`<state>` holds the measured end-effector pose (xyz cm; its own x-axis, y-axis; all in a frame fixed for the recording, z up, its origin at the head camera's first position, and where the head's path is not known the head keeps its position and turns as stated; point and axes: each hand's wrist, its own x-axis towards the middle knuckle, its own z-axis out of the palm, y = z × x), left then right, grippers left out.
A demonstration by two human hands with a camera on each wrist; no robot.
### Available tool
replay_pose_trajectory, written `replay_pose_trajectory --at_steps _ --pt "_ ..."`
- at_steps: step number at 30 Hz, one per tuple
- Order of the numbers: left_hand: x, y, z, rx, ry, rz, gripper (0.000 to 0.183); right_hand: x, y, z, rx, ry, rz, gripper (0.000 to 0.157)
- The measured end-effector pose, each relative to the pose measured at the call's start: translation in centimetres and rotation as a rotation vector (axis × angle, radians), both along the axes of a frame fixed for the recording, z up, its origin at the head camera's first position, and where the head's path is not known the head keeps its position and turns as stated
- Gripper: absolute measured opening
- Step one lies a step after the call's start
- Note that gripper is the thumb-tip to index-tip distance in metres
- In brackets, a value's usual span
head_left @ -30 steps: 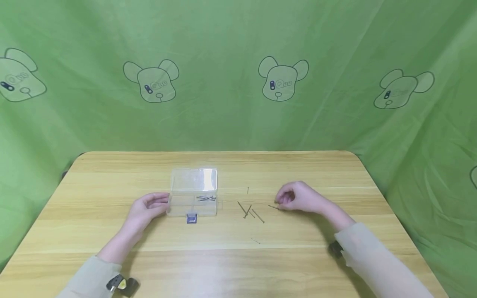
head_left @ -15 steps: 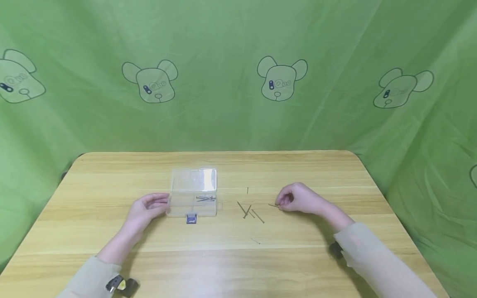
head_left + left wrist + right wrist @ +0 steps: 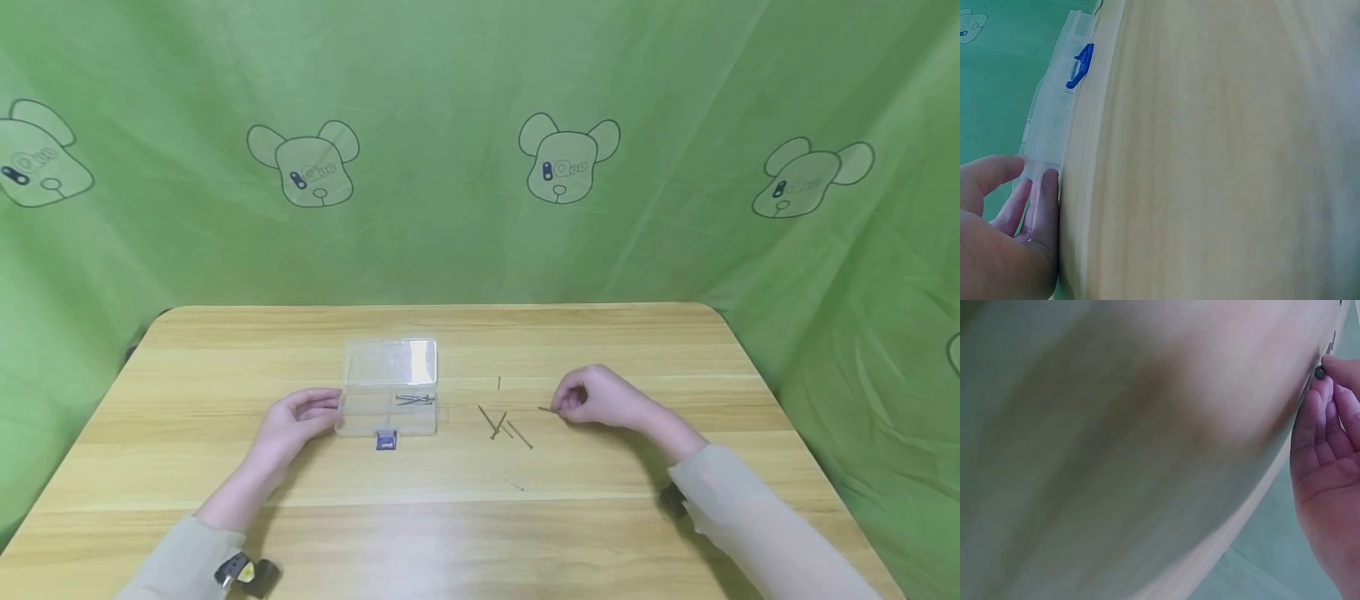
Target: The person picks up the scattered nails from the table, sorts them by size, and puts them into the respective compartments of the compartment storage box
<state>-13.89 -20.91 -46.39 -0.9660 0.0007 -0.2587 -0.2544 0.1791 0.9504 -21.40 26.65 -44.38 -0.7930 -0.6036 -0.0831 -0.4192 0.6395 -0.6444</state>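
A clear plastic box [image 3: 365, 414] stands on the table with its lid [image 3: 378, 362] raised at the back and its blue latch [image 3: 386, 440] in front. Several nails [image 3: 415, 400] lie in its right rear compartment. The fingertips of my left hand [image 3: 296, 421] touch the box's left end, fingers fairly straight; the left wrist view has the box [image 3: 1047, 131] just beyond them. Low over the table, my right hand [image 3: 600, 396] pinches a nail [image 3: 548, 409] between thumb and fingers. Its dark head [image 3: 1319, 372] shows in the right wrist view.
Between box and right hand several loose nails [image 3: 520, 434] lie on the wooden table [image 3: 420, 533], some crossed. A small nail [image 3: 499, 383] lies behind them and another small nail [image 3: 514, 484] in front. A green curtain [image 3: 450, 250] hangs behind the table.
My right hand has shifted slightly left, and the pinched nail has turned a little and moved left with it. The left hand and box have stayed in place.
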Motion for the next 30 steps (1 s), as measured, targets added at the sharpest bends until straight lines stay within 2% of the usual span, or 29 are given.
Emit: replay_pose_trajectory --at_steps 14,30 --pt "0.0 0.0 -0.2 0.018 0.004 -0.005 0.055 -1.5 -4.2 0.7 -0.079 -0.010 -0.035 0.011" --pt "0.0 -0.1 -0.1 0.013 -0.002 -0.011 0.055 -3.5 -10.9 1.9 -0.104 -0.026 0.012 0.014"
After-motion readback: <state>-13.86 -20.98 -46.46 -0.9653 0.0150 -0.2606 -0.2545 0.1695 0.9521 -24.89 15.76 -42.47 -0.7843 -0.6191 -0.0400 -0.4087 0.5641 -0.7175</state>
